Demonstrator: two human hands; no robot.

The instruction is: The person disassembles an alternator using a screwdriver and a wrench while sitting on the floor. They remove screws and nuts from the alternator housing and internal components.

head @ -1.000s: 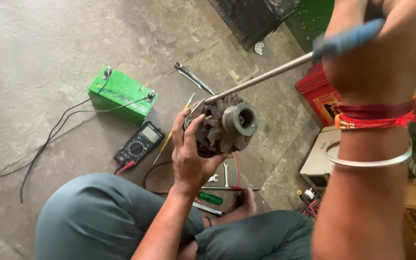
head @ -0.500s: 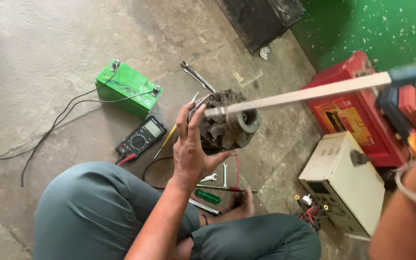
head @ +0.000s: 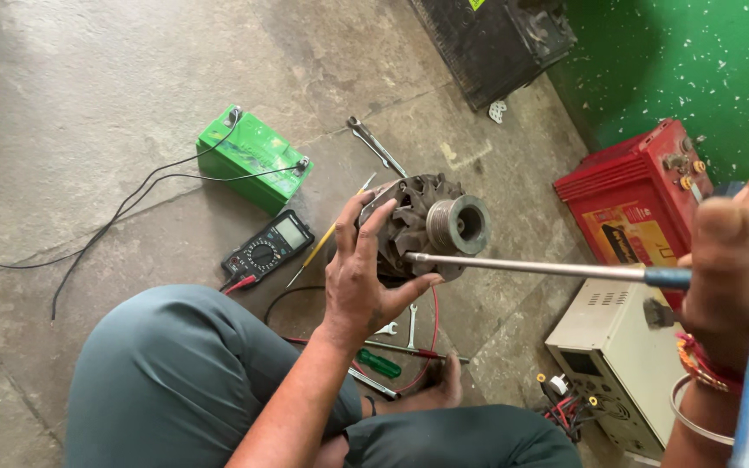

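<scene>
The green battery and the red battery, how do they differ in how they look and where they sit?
The green battery is smaller and lies out on the bare concrete floor with black wires on its terminals. The red battery is larger, stands by the green wall next to a beige box unit, and no wires show on it. Both are box-shaped, with terminals on top.

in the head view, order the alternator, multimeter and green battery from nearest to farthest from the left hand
1. alternator: held in the left hand, right of the palm.
2. multimeter: on the floor just left of the hand.
3. green battery: up-left, beyond the multimeter.
</scene>
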